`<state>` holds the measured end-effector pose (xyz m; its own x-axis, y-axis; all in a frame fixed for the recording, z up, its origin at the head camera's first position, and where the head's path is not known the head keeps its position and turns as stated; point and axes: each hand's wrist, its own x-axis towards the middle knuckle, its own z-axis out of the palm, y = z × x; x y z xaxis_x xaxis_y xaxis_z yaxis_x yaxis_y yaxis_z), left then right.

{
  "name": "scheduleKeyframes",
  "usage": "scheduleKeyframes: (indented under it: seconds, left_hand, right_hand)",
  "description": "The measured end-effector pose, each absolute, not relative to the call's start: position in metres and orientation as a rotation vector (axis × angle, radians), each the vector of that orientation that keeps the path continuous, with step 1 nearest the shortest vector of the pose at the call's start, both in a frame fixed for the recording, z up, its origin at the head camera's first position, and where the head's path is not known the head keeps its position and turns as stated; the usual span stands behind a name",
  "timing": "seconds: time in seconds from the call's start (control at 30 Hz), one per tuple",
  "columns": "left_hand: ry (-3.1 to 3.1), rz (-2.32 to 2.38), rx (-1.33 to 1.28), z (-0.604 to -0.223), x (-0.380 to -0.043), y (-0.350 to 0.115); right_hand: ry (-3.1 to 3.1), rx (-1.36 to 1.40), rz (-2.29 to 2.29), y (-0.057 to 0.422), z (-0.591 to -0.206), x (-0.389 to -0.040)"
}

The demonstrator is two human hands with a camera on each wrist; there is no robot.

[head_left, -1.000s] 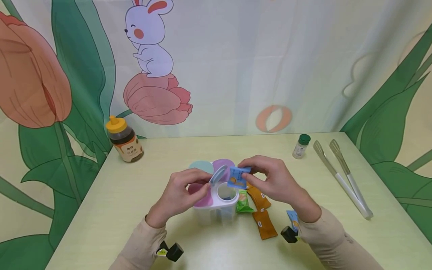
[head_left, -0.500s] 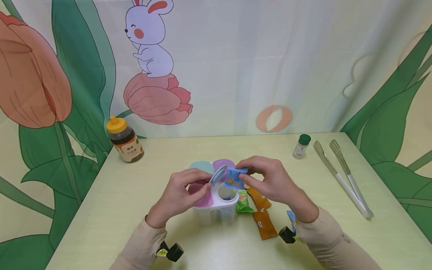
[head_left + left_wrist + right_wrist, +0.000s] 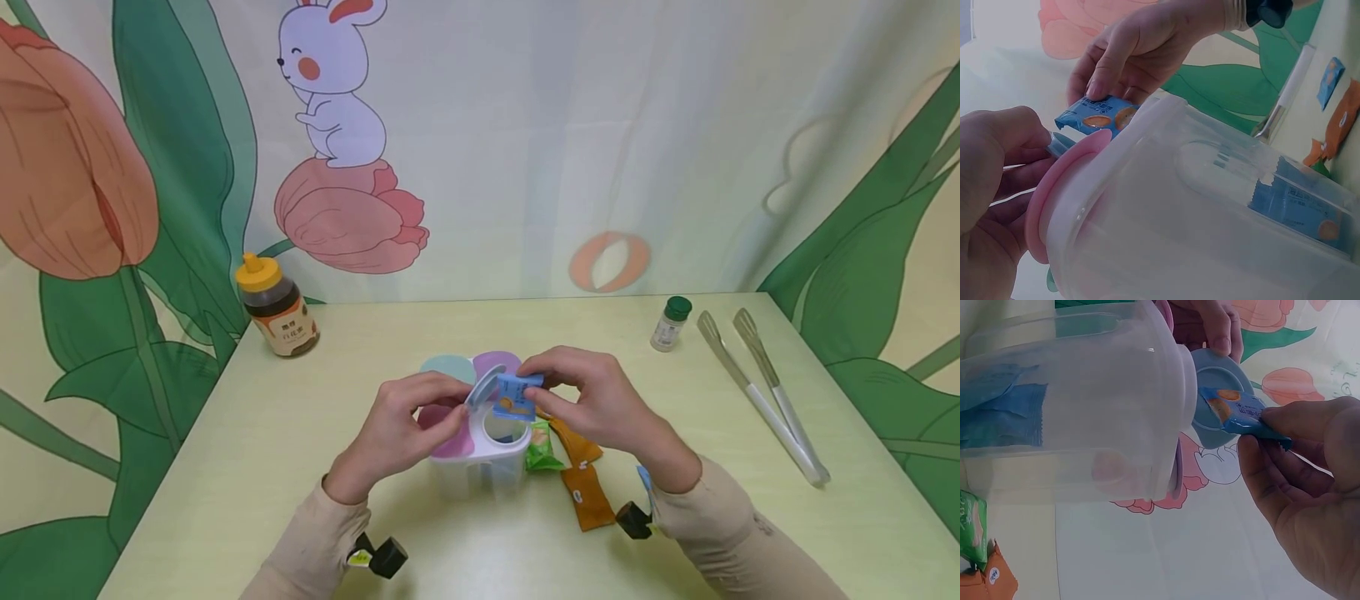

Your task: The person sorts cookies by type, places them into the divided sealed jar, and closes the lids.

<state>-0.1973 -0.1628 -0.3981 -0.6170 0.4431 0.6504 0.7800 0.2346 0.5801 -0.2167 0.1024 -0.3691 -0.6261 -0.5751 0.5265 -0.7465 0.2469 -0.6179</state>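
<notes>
A clear storage box [image 3: 480, 479] with a white top and round coloured lids stands mid-table. My left hand [image 3: 405, 425] pinches its blue-grey lid [image 3: 1222, 375], tilted up beside a round opening [image 3: 504, 425]. With thumb and fingers my right hand [image 3: 592, 396] grips a small blue snack packet [image 3: 514, 396] just above that opening. The packet [image 3: 1238, 412] overlaps the raised lid in the right wrist view. Through the clear wall, blue packets [image 3: 1297, 206] show inside the box. The pink lid [image 3: 452, 437], teal lid [image 3: 447, 367] and purple lid [image 3: 495, 364] lie down over their openings.
Right of the box lie a green packet [image 3: 542, 450] and orange-brown packets [image 3: 588, 498]. Another blue packet [image 3: 643, 477] is partly behind the right wrist. Tongs [image 3: 772, 408] and a green-capped shaker [image 3: 670, 325] stand farther right; a yellow-capped bottle [image 3: 281, 308] is at the back left.
My right hand has moved a little left with the blue packet, bringing it closer to the raised lid and over the opening. My left hand keeps holding the lid.
</notes>
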Motion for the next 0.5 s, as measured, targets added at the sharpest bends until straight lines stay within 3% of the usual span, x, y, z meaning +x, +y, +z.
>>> scheduleKeyframes:
  seconds: [0.5]
  left_hand:
    - [-2.176,-1.337,-1.13,-0.3976,-0.1969,-0.1633]
  right_hand:
    - [-2.292,1.285,1.337,0.0977,-0.3731,-0.2175]
